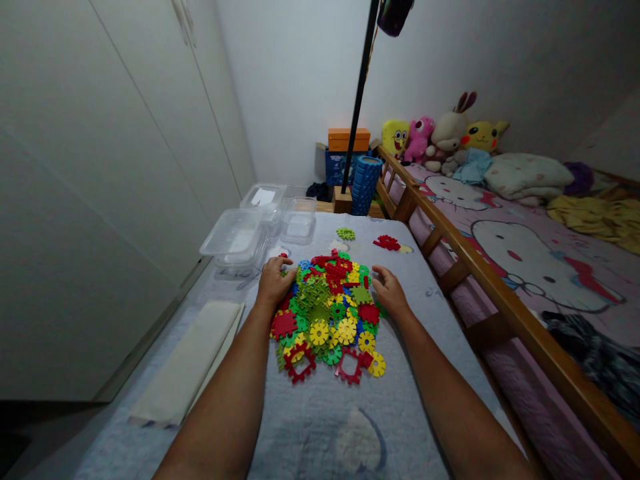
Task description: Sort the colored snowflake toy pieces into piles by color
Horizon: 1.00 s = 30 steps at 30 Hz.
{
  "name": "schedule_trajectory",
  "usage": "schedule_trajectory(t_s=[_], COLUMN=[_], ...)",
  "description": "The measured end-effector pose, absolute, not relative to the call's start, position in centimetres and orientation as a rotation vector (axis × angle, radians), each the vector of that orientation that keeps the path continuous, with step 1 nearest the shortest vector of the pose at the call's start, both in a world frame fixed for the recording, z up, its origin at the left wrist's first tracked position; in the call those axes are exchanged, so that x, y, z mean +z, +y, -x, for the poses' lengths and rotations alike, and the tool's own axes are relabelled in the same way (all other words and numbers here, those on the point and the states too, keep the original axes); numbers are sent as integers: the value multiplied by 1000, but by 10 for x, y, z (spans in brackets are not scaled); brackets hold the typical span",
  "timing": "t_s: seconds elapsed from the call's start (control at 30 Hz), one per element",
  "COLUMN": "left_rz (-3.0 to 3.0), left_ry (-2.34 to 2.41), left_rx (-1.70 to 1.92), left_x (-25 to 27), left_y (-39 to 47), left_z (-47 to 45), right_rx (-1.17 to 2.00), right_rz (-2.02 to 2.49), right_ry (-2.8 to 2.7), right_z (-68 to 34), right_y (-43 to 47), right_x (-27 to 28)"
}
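A heap of plastic interlocking building pieces in red, yellow, green and blue lies on the cloth-covered surface in front of me. Notched discs, square plates and square frames make up the heap. My left hand rests at its left edge, fingers loosely stretched toward the far side, with no piece visibly held. Beside the right edge is my right hand, fingers apart and slightly bent toward the pieces. Whether its fingertips touch any piece is hard to make out. Two red square frames lie at the heap's near edge.
Clear plastic containers stand at the far left. A folded cream cloth lies left of my forearm. Beyond the heap are a green piece and red pieces. A wooden bed rail borders the right; a black pole rises behind.
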<state>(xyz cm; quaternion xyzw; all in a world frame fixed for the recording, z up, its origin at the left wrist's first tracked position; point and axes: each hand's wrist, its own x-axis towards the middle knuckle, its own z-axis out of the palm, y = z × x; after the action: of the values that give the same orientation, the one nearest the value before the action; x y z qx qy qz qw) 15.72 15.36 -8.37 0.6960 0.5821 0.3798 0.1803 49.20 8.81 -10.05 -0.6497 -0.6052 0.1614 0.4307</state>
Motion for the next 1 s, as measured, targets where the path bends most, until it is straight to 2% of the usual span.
schedule_trajectory(t_s=[0.23, 0.53, 0.73, 1.0], left_rz=[-1990, -1971, -1841, -1772], left_ry=[1730, 1865, 1864, 1903], left_rx=[1029, 1041, 849, 810], left_x=[-89, -91, -91, -82], left_y=[151, 150, 166, 179], left_z=[-162, -165, -164, -167], right_rx=[215, 207, 225, 226], right_rz=[1614, 1613, 1613, 1624], right_ry=[-1656, -1649, -1632, -1657], right_z=[-488, -486, -487, -486], right_y=[80, 79, 78, 80], right_x=[-103, -101, -100, -100])
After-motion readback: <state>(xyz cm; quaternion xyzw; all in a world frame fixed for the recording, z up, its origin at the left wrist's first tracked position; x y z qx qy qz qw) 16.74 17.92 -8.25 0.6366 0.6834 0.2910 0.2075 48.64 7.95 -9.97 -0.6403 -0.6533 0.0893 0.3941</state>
